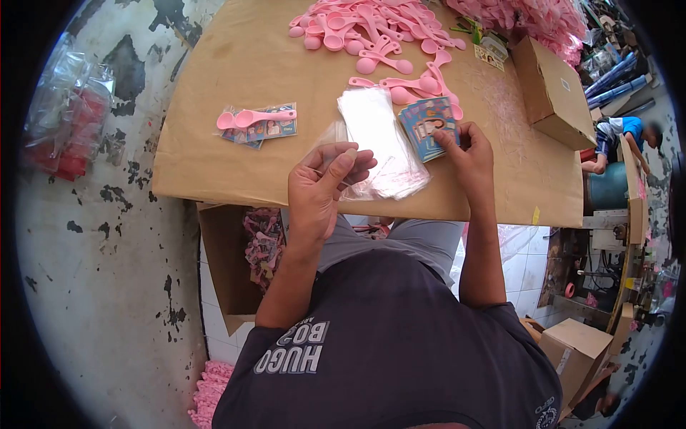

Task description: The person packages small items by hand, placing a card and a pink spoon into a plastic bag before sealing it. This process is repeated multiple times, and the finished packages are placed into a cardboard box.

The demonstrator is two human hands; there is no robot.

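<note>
My left hand (325, 179) is closed in a pinch, with a clear plastic bag (330, 134) at its fingers, left of a stack of clear plastic bags (371, 118). My right hand (468, 154) pinches a printed card (444, 129) at the edge of a fanned pile of blue picture cards (420, 118). On the left of the table, a pink measuring spoon (264, 116) lies over packed cards (282, 130). Behind the cards are several loose pink measuring spoons (407, 84).
A large heap of pink spoons (357, 21) covers the far part of the brown-covered table (207, 161). A cardboard box (550, 93) stands at the right. Below is an open carton (229, 264) with pink items. Another person (629, 139) is at far right.
</note>
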